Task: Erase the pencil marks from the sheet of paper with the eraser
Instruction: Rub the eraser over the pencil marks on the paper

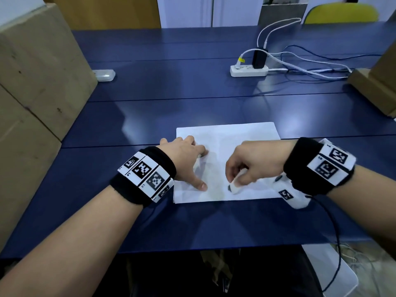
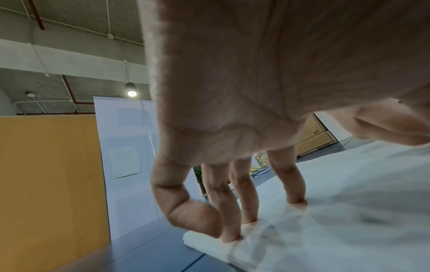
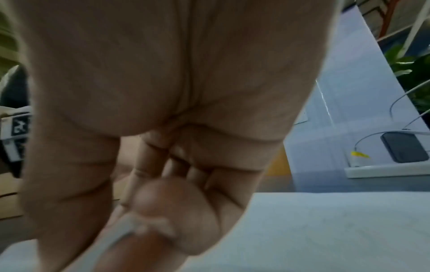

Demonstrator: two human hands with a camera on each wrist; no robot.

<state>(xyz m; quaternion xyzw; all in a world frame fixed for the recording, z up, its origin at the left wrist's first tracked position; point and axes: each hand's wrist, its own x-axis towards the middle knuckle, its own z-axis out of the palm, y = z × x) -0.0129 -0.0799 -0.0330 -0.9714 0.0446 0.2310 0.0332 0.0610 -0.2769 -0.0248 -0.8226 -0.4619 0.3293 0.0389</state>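
A white sheet of paper (image 1: 235, 133) lies on the blue table (image 1: 150, 103) in front of me. My left hand (image 1: 188, 159) presses its left part flat with spread fingers (image 2: 295, 200) and thumb. My right hand (image 1: 242, 168) pinches a white eraser (image 1: 235, 187), whose dark tip touches the paper near its front edge. Faint grey smudges (image 1: 212, 179) show on the sheet between the two hands. In the right wrist view my right hand's fingers (image 3: 163, 211) curl round the eraser (image 3: 111, 239), blurred, over the paper (image 3: 325, 230).
Cardboard boxes (image 1: 32, 82) stand along the left edge and one (image 1: 377, 82) at the far right. A white power strip (image 1: 248, 70) with a black charger and cables lies at the back. A small clear case (image 1: 105, 75) sits at the back left.
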